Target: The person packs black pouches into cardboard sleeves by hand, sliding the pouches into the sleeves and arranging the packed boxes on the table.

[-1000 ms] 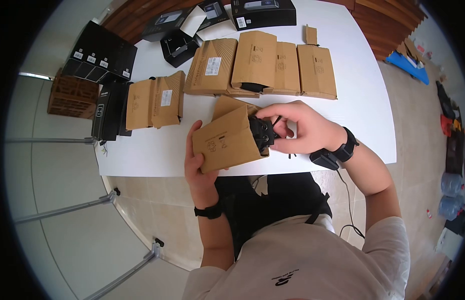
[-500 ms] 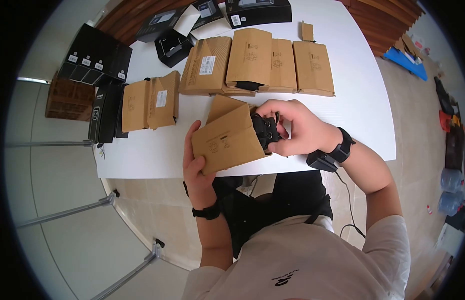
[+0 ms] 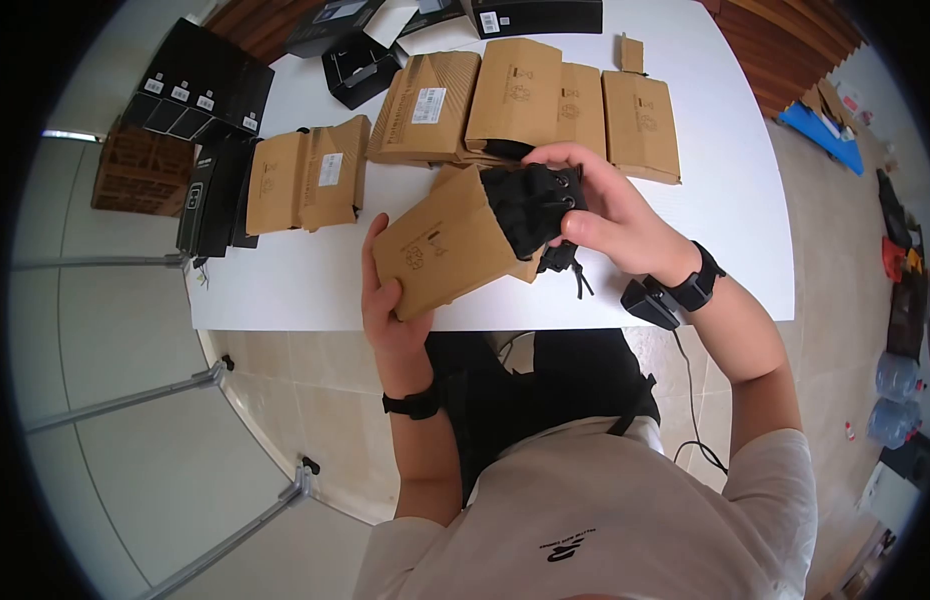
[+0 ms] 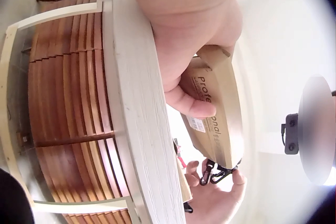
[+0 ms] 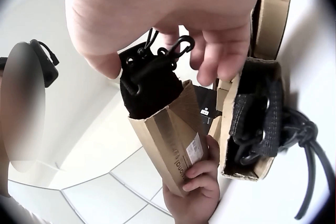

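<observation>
Your black pouch [image 3: 533, 205] pokes out of the held carton [image 3: 445, 250] above the desk [image 3: 685, 260], its lower part hidden inside. Your right hand [image 3: 620, 215] pinches its top, some fingertips out of sight in the head view; your left hand [image 3: 395, 305] grips the held carton. A second carton [image 5: 227, 142], open, sits near, mostly hidden from the head view; beyond, the black boxes [image 3: 545, 16] are partly cut off

A: How is the box [image 3: 455, 265] recorded?
B: Brown cardboard, printed with symbols [image 3: 413, 258]; a white label [image 5: 194, 149] is borne on another face. It is held tilted above the table [image 3: 730, 240], one end open.
A: And the pouch [image 3: 527, 212]?
B: Black, fitted with eyelets [image 3: 569, 202] and a clip [image 5: 182, 46]; partly exposed at the open end, the remainder enclosed.
</observation>
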{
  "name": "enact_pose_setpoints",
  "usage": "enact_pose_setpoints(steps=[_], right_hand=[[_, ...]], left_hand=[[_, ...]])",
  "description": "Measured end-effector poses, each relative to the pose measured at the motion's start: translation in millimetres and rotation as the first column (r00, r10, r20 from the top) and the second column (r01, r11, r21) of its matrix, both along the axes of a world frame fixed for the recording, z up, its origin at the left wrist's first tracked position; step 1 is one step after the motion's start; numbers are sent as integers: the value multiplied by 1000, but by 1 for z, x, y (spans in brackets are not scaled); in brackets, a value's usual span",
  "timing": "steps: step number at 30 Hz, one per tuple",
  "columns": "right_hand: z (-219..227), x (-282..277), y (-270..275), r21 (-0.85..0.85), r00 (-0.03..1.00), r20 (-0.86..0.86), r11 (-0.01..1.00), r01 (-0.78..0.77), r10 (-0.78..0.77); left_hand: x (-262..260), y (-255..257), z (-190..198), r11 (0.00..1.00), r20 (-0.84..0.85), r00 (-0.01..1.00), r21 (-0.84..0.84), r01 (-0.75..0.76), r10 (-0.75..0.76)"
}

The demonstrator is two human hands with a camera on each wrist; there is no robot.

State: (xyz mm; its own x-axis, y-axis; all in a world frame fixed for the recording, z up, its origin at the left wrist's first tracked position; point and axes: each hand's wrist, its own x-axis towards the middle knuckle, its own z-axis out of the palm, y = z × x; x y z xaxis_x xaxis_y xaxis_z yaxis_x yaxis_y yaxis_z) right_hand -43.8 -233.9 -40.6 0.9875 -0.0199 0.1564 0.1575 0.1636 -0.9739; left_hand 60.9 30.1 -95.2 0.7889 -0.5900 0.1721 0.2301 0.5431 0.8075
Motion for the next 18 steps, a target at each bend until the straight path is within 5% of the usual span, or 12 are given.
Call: enact_pose_setpoints(steps=[5,13,15,18], right_hand=[[11,0,5,-74,981,-186,996,40,-53],[7,6,-22,110,965,-115,962,248,-236],[9,8,-27,337,958,-30,900,277,-284],[13,9,-31,415,947,4,862,291,-322]], left_hand=[[-5,-3,4,997,51,998,68,-27,24],[-3,-4,2,991,-94,991,-81,-102,94],[-2,-3,1,990,-106,989,-91,-108,98],[-1,0,-2,987,-139,985,-112,-115,100]])
